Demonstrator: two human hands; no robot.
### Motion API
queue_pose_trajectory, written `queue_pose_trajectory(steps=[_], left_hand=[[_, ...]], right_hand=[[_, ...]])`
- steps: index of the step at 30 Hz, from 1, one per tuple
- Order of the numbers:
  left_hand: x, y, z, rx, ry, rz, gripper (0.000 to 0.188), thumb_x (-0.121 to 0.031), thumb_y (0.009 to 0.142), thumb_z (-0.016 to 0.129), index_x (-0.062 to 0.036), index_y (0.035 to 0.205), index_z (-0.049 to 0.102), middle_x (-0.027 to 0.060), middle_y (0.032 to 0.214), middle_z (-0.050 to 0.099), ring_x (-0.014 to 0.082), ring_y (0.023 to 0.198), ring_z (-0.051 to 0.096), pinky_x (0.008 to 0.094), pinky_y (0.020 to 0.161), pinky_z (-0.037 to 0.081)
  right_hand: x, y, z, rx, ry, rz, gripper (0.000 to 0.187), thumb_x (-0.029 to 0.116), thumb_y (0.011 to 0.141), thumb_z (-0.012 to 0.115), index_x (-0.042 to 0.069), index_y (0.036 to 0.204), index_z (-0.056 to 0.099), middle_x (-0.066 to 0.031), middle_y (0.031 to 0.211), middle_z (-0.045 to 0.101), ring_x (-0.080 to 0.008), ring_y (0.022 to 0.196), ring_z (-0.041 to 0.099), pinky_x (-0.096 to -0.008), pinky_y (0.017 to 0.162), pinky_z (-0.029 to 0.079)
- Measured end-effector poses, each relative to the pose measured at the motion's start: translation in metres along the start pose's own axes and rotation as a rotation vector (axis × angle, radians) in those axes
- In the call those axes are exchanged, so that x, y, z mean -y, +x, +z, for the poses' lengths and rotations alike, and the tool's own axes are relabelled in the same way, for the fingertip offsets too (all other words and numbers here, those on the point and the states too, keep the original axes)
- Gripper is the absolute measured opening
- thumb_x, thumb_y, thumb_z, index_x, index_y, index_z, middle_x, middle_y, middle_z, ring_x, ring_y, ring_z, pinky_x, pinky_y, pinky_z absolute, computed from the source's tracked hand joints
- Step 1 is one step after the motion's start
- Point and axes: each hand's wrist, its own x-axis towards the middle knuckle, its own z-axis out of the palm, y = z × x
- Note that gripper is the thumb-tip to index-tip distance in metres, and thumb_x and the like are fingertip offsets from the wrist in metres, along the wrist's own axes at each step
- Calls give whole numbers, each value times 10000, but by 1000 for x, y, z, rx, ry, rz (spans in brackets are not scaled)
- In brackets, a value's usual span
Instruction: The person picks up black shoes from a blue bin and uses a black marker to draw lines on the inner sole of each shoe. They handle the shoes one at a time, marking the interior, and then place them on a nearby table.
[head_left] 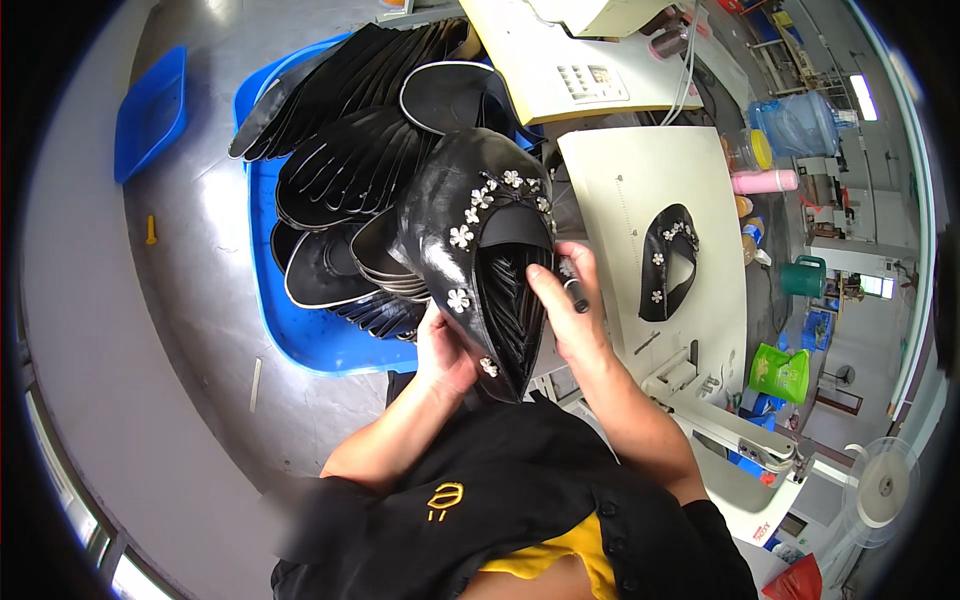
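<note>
Uppers (pixel 345 165) in tray (pixel 300 335) L; jug (pixel 795 125) R, prob. past tbl (pixel 595 215)

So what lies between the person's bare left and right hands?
The head view shows a nested stack of glossy black shoe uppers, trimmed with pale flowers, between left hand and right hand.

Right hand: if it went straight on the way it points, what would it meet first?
The stack of flower-trimmed black shoe pieces: the right hand is at its edge, pointing up and to the left. How deep it would press in is unclear from this view.
</note>
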Motion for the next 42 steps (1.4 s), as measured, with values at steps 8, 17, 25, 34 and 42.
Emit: queue_pose_trajectory(steps=[8,17,25,34,42], left_hand=[[2,2,-15,-31,-189,-24,438,-412,883,542,-90,1180,524,82,1203,558,237,1141,508,418,1020,372],[-1,5,-19,-102,-299,-12,425,-398,890,532,-78,1169,535,114,1221,539,284,1157,491,474,1025,361],[-1,0,-28,-10,-258,-49,380,-367,905,519,-85,1158,542,68,1176,580,229,1109,537,432,1006,396],[-2,-1,-42,15,-238,-141,397,-406,907,496,-97,1149,551,65,1182,582,230,1128,524,440,1010,375],[-13,14,-35,60,-280,-129,272,-250,872,494,-56,1029,603,33,1065,644,165,1026,590,327,955,426]], right_hand=[[18,-19,-24,-68,-72,-28,389,-1,739,587,42,1110,477,-39,984,503,-111,869,475,-272,782,415],[23,-49,-187,-554,-593,-304,344,-10,755,547,34,1092,492,-76,966,542,-149,839,541,-270,770,446],[-139,37,-293,-862,-902,-7,336,-17,705,615,37,1025,532,-70,898,557,-182,774,542,-281,740,454],[-124,41,-318,-912,-975,36,480,128,777,704,20,1169,448,-69,867,526,-166,747,523,-278,681,452],[-3,-18,-52,-119,-9,103,476,252,867,616,64,1237,384,-63,938,552,-142,750,579,-245,588,459]])
